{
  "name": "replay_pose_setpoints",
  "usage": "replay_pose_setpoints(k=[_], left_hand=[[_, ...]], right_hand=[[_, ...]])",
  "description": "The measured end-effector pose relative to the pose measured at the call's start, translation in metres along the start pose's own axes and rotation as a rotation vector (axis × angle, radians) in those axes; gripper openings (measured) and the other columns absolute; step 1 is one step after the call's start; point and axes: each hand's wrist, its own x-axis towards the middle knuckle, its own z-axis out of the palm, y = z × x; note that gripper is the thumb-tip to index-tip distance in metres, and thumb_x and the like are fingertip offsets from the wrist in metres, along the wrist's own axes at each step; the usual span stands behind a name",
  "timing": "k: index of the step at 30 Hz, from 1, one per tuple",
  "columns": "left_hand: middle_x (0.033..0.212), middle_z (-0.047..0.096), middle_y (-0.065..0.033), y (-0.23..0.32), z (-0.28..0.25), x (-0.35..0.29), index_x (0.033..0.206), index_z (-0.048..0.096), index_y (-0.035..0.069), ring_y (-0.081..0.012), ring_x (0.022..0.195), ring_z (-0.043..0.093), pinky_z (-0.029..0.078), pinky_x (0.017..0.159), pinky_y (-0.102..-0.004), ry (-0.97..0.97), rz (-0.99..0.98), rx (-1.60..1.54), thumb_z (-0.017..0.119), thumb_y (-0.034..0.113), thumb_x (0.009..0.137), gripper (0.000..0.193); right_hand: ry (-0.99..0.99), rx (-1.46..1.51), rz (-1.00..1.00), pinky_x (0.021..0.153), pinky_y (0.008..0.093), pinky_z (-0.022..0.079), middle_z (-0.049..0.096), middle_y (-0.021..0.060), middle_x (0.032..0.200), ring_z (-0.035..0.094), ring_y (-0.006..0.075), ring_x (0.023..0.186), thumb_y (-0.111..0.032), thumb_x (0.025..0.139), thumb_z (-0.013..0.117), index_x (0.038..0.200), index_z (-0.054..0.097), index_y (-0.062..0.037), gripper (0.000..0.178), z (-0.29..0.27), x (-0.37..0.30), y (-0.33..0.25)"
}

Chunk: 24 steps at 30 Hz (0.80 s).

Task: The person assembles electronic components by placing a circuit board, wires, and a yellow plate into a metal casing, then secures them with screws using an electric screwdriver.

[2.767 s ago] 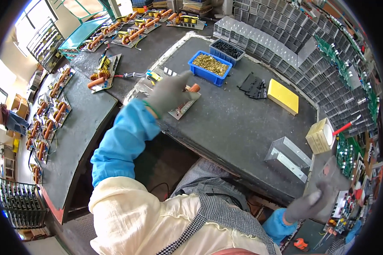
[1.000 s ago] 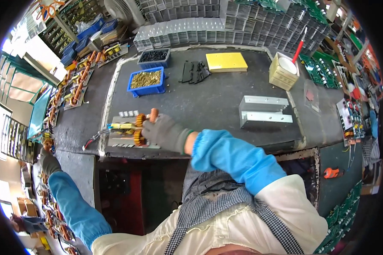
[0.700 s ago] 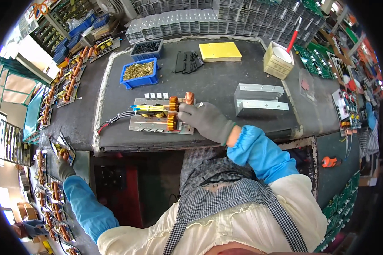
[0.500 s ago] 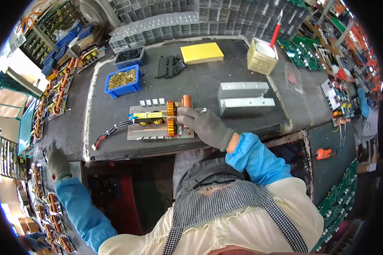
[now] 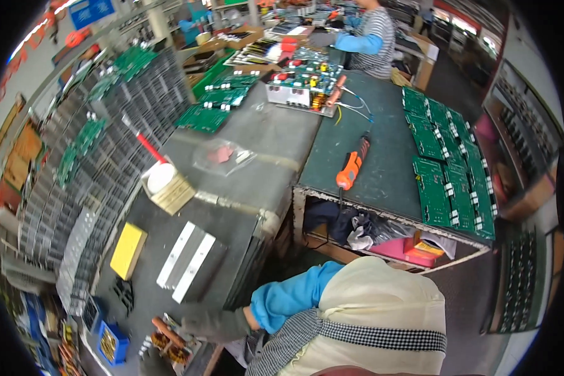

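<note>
At the lower left edge lies a circuit board assembly (image 5: 192, 351) with copper-wound ring coils (image 5: 169, 348) and an orange-brown cylindrical coil (image 5: 168, 332). My right hand (image 5: 214, 323), in a grey glove with a blue sleeve, reaches over the board's near end beside the coils. Its fingers look closed, but what they hold, if anything, is hidden. My left hand (image 5: 154, 363), also gloved in grey, shows only partly at the bottom edge next to the coils. Blur and the picture's edge hide its finger position.
On the bench are a silver metal heat sink (image 5: 186, 262), yellow block (image 5: 128, 250), black parts (image 5: 123, 294), blue bin of brass-coloured pieces (image 5: 111, 343) and cream box (image 5: 169, 191). An orange power screwdriver (image 5: 353, 164) and green circuit boards (image 5: 448, 169) lie on the right table. A co-worker (image 5: 373, 41) stands beyond.
The view has swung to the right, bringing the side table and co-worker into sight. My left hand has come from the bench's left side to the board. My right hand stays by the coils.
</note>
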Motion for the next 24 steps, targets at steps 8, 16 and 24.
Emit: replay_pose_setpoints(k=[8, 16, 24], left_hand=[[0.101, 0.068, -0.0159, 0.002, 0.02, 0.013, 0.12, 0.071, 0.007, -0.0365, 0.089, 0.064, 0.053, 0.078, -0.0453, 0.352, 0.219, -0.421, 0.063, 0.008, 0.093, 0.028], [0.106, 0.068, -0.0197, 0.041, -0.047, 0.008, 0.124, 0.07, 0.006, -0.037, 0.09, 0.066, 0.053, 0.073, -0.0392, 0.029, 0.054, -0.204, 0.062, 0.01, 0.096, 0.029], [0.091, 0.07, -0.0244, 0.076, 0.002, -0.031, 0.147, 0.051, 0.008, -0.0394, 0.077, 0.067, 0.053, 0.073, -0.0471, 0.003, -0.207, -0.7, 0.059, 0.007, 0.093, 0.054]], right_hand=[[-0.481, -0.307, -0.206, 0.103, 0.0446, 0.047, 0.064, 0.0153, 0.128, 0.062, 0.0337, 0.117, -0.022, 0.088, 0.056, 0.132, 0.062, -0.0041, 0.048, 0.008, 0.029, 0.005], [-0.287, 0.009, -0.015, 0.086, 0.0409, 0.053, 0.06, 0.0152, 0.126, 0.062, 0.0312, 0.114, -0.021, 0.092, 0.055, 0.127, 0.064, 0.0, 0.042, 0.01, 0.042, -0.006], [-0.368, -0.192, -0.084, 0.071, 0.0422, 0.053, 0.064, 0.0149, 0.118, 0.067, 0.0255, 0.093, -0.037, 0.093, 0.061, 0.121, 0.066, -0.0078, 0.04, 0.01, 0.033, 0.007]])
